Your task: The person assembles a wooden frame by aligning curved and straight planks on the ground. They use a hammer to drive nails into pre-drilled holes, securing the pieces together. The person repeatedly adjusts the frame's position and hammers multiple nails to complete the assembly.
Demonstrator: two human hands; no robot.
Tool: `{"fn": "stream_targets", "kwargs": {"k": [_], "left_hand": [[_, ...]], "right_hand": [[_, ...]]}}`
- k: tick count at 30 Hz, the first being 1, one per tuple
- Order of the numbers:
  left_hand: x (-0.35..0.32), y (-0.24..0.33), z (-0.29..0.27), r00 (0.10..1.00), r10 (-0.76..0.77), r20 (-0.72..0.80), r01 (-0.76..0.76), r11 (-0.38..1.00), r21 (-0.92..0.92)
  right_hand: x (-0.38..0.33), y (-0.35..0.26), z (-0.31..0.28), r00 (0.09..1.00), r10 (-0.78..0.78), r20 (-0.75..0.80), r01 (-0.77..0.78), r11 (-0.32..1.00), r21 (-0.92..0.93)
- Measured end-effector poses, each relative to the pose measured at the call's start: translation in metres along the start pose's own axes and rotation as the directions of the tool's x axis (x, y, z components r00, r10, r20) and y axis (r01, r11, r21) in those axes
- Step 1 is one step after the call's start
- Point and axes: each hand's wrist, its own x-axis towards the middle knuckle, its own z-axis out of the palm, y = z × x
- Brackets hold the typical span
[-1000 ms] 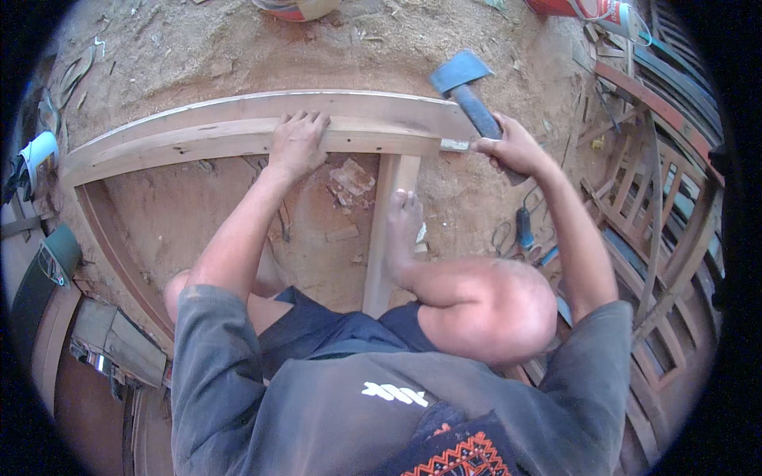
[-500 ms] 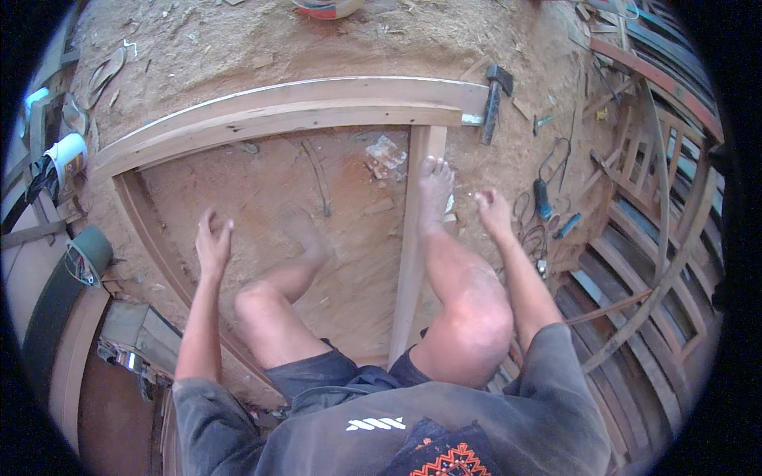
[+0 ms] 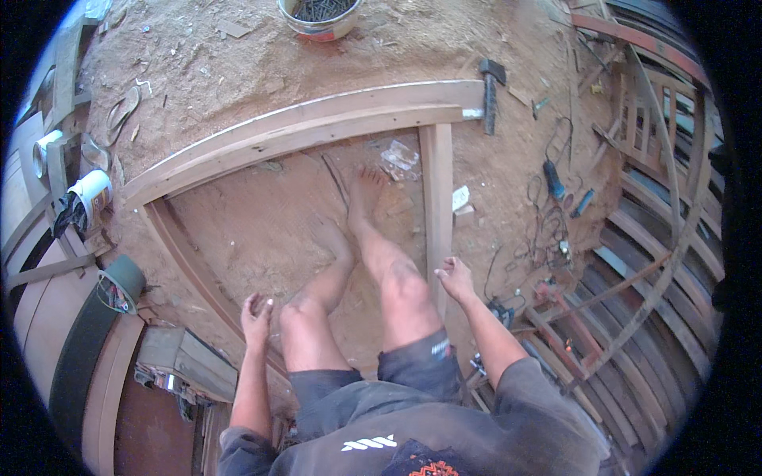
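My left hand (image 3: 256,317) hangs beside my left knee, near the frame's left wooden rail (image 3: 186,250). Its fingers are loosely bent and apart, with nothing in them. Near the upright wooden post (image 3: 437,190) of the frame is my right hand (image 3: 455,280), its thumb apart from loosely curled fingers; no object shows in it. Both bare feet are on the dirt inside the wooden frame. Two long pale boards form the far side of this frame, a front board (image 3: 309,136) and a back board (image 3: 317,101). A hammer (image 3: 490,99) lies at their right end.
A bucket of nails (image 3: 321,20) stands beyond the frame. On the right are an angle grinder (image 3: 553,181), cables and stacked slatted wood (image 3: 635,278). A white bucket (image 3: 91,189), a green bucket (image 3: 125,276) and a wooden box (image 3: 186,361) line the left. Plastic wrap (image 3: 399,156) lies inside the frame.
My right foot has moved from the post to the dirt inside the frame. Both hands are now lower in view and closer together. More of the nail bucket shows.
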Motion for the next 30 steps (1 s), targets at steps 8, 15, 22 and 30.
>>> {"fn": "stream_targets", "kwargs": {"k": [8,15,22,30], "left_hand": [[0.106,0.010,-0.088,0.933,0.123,-0.338,-0.014,0.951,0.308],[0.257,-0.001,-0.191,0.811,0.186,-0.554,0.135,0.863,0.488],[0.321,-0.019,-0.229,0.928,0.139,-0.344,-0.075,0.978,0.194],[0.325,-0.014,-0.256,0.910,0.094,-0.404,-0.034,0.988,0.152]], "right_hand": [[0.090,-0.023,-0.004,0.971,-0.115,-0.211,0.090,0.988,-0.125],[0.137,0.016,0.059,0.961,0.094,-0.260,-0.013,0.955,0.297],[0.085,0.007,0.057,0.935,0.202,-0.293,-0.129,0.959,0.253],[0.146,-0.033,0.022,0.902,0.183,-0.390,-0.156,0.983,0.098]]}}
